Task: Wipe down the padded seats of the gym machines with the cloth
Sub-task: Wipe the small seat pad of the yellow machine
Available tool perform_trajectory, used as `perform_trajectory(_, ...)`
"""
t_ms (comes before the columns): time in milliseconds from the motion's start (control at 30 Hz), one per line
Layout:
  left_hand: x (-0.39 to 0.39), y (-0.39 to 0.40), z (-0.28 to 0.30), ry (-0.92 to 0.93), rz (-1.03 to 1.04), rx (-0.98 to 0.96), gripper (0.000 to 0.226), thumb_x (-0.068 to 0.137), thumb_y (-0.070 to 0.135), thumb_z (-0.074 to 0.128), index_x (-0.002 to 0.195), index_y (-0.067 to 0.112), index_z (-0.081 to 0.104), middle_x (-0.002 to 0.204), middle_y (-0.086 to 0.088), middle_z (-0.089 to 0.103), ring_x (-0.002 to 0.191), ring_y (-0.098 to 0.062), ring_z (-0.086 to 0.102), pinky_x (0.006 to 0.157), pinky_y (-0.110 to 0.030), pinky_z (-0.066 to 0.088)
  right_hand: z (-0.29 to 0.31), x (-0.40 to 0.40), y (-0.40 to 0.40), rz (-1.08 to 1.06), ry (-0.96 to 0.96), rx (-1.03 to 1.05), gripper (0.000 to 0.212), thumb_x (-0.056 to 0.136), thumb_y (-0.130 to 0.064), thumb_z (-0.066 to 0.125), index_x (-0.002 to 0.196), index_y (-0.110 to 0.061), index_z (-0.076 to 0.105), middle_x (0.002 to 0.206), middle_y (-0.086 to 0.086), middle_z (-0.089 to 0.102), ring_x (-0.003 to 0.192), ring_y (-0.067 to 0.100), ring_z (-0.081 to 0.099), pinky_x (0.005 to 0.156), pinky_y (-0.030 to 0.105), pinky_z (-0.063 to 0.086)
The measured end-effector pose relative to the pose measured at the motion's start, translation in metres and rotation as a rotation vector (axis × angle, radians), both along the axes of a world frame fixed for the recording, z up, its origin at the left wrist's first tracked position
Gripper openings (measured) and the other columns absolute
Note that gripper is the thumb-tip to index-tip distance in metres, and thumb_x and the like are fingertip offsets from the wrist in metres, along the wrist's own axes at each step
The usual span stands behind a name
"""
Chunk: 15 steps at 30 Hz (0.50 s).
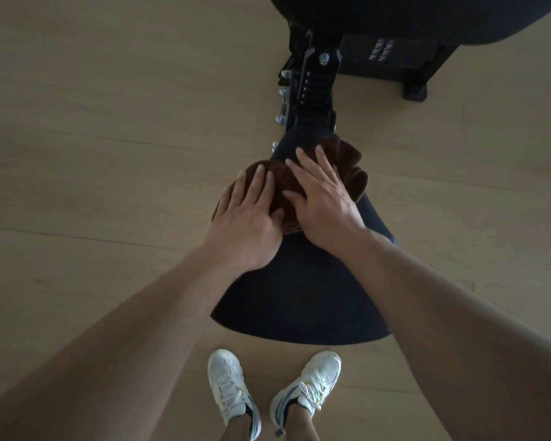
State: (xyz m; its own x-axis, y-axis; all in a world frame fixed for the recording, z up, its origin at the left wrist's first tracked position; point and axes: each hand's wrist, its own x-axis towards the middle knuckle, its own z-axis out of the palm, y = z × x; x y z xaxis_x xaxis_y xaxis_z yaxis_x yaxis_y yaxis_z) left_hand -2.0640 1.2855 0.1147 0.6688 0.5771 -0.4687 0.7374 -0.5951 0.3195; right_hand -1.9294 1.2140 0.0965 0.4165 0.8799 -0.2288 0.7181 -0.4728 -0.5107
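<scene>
Head cam, looking straight down: both hands lie flat on a dark brown cloth bunched on the narrow end of a black padded seat. Left hand and right hand sit side by side, fingers straight and slightly spread, pressing the cloth down. White sneakers stand on the wood floor, and the black machine frame is just past the seat.

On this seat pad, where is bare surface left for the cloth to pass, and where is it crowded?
Bare: the wide near part of the seat pad, between the two forearms and its rounded front edge by the shoes. Crowded: the narrow far end, where the left hand and right hand press flat on the brown cloth, just before the metal bracket.
</scene>
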Motion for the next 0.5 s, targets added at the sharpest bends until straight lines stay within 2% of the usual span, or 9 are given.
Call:
perform_trajectory(67,0.001,-0.005,0.000,-0.020,0.005,0.038,0.064,0.106,0.041,0.021,0.159,0.019,-0.006,0.169,0.001,-0.013,0.155,-0.019,-0.016,0.124,-0.038,-0.008,0.004,0.000,0.002,-0.049,0.014,0.019,0.051,0.104,-0.030,0.050,0.154,-0.022,0.040,0.166,-0.007,0.025,0.156,0.011,0.001,0.124,0.030,0.003)
perform_trajectory(167,-0.004,-0.022,0.002,-0.052,-0.003,0.083,0.062,0.106,0.041,0.021,0.160,0.021,-0.003,0.169,0.003,-0.009,0.154,-0.019,-0.017,0.126,-0.041,-0.009,0.021,-0.010,-0.008,-0.165,0.015,0.028,0.042,0.103,-0.025,0.052,0.145,-0.025,0.052,0.157,-0.010,0.042,0.153,0.007,0.018,0.119,0.032,0.023)
perform_trajectory(267,-0.015,-0.041,0.005,-0.104,-0.045,0.073,0.062,0.105,0.044,0.025,0.160,0.024,0.002,0.169,0.006,-0.002,0.155,-0.018,-0.015,0.126,-0.043,-0.008,0.044,-0.021,-0.037,-0.210,-0.084,-0.002,0.031,0.100,-0.032,0.056,0.130,-0.028,0.063,0.134,-0.008,0.060,0.133,0.014,0.043,0.107,0.036,0.041)
perform_trajectory(367,-0.033,-0.064,0.014,-0.152,-0.135,0.061,0.069,0.098,0.055,0.021,0.160,0.026,0.011,0.169,0.008,0.008,0.156,-0.016,-0.006,0.127,-0.044,0.000,0.065,-0.029,-0.069,-0.180,-0.170,-0.163,0.035,0.095,-0.047,0.060,0.127,-0.032,0.060,0.124,-0.010,0.061,0.121,0.017,0.045,0.092,0.035,0.041)
perform_trajectory(433,-0.043,-0.071,0.018,-0.204,-0.146,0.000,0.071,0.095,0.060,0.022,0.158,0.028,0.021,0.167,0.012,0.016,0.156,-0.013,0.001,0.127,-0.041,0.003,0.071,-0.029,-0.086,-0.193,-0.101,-0.230,0.043,0.091,-0.059,0.059,0.128,-0.037,0.057,0.123,-0.015,0.059,0.121,0.013,0.043,0.085,0.033,0.039)
perform_trajectory(500,-0.047,-0.062,0.027,-0.332,-0.029,-0.084,0.058,0.097,0.054,0.041,0.148,0.027,0.047,0.154,0.013,0.043,0.150,-0.010,0.028,0.124,-0.039,0.021,0.075,-0.023,-0.097,-0.301,0.039,-0.163,0.048,0.088,-0.066,0.056,0.127,-0.039,0.059,0.121,-0.018,0.059,0.121,0.010,0.045,0.085,0.032,0.042)
